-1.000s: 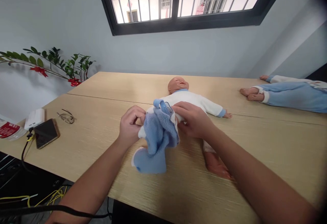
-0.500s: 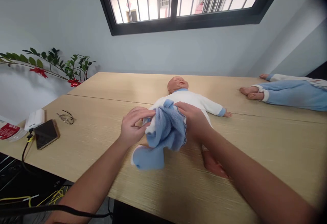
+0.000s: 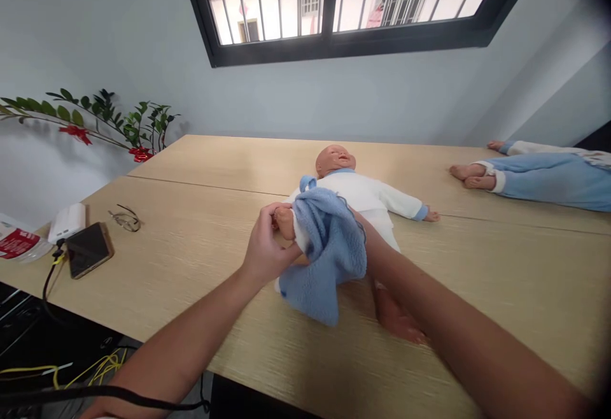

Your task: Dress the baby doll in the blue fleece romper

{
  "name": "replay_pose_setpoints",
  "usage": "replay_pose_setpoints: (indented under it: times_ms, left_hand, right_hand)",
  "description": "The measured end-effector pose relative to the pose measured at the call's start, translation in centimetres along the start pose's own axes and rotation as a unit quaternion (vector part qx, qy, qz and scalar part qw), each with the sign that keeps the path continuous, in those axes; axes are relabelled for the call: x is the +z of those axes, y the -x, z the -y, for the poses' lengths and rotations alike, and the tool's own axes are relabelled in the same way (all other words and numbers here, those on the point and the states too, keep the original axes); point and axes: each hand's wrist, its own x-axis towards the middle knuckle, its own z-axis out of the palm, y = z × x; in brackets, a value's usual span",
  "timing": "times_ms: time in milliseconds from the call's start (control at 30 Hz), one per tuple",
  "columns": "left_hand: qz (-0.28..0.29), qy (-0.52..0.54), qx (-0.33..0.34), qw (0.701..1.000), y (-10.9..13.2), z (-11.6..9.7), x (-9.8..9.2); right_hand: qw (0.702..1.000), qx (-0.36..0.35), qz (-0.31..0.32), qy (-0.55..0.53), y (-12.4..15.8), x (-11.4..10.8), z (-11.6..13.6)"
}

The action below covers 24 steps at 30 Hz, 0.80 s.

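A baby doll (image 3: 351,188) in a white top with blue trim lies on its back, its head towards the wall. Pale blue fleece trousers (image 3: 329,241) are bunched around one of its legs, and the other leg hangs loose below. A bare doll foot (image 3: 285,221) pokes out of the white cuff. My left hand (image 3: 263,246) is closed around that foot and the cuff edge. Behind the trousers' right side is my right hand (image 3: 363,231), its fingers hidden by the cloth. The doll's other leg (image 3: 398,317) is bare, under my right forearm.
A second doll in blue trousers (image 3: 548,180) lies at the right. On the left of the wooden table (image 3: 214,228) are glasses (image 3: 125,218), a phone (image 3: 89,250), a white power bank (image 3: 67,221) and a plastic bottle (image 3: 21,242). A leafy plant (image 3: 136,126) stands behind.
The doll's foot now shows through the trouser cuff. My left hand has moved slightly right and now grips the foot. The right hand has slipped behind the cloth, and the loose trouser leg has swung right.
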Motion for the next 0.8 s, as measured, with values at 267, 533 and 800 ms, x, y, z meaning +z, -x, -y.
replay_pose_setpoints:
  times_ms: [267,533,800]
  left_hand:
    - [-0.051,-0.048,-0.015,0.997,-1.4,1.1,-1.4]
    - [-0.063,-0.007,0.064,0.996,-2.3,1.8,-2.6]
    - [-0.054,0.004,0.123,0.991,-0.5,0.1,-2.5]
  right_hand:
    - [0.932,0.086,0.180,-0.303,-1.0,-5.3,2.4]
    - [0.862,0.294,-0.001,-0.412,0.3,-8.4,-4.1]
    - [0.878,0.321,-0.060,-0.350,1.7,-10.8,-7.8]
